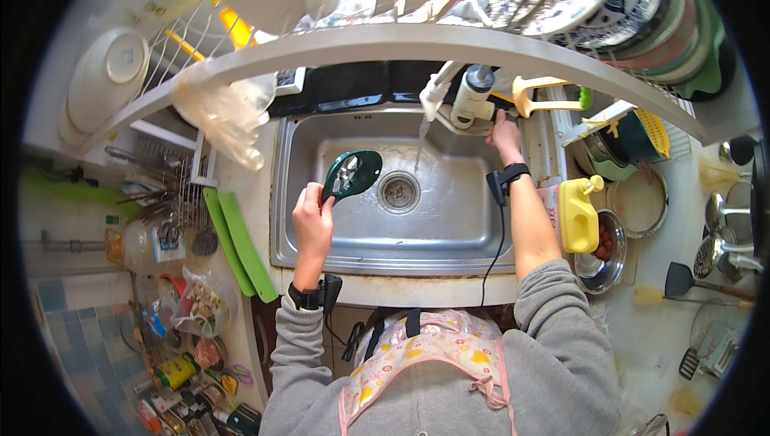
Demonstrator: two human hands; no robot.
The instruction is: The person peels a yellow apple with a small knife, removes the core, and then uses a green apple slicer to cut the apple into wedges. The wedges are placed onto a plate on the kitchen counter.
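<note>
My left hand grips the rim of a dark green plastic kitchen tool with metal blades set inside it. The tool is held above the left half of a stainless steel sink. Water runs from the white-tipped faucet towards the drain, to the right of the tool. My right hand reaches to the sink's back right corner, beside a white pump bottle. A finger points away from me; whether the hand grips anything there is unclear.
Overhead, a white dish rack crosses the view, with a plastic glove hanging from it. A yellow jug and a metal bowl stand right of the sink. Green strips lie on the left. A cable trails from my right wrist.
</note>
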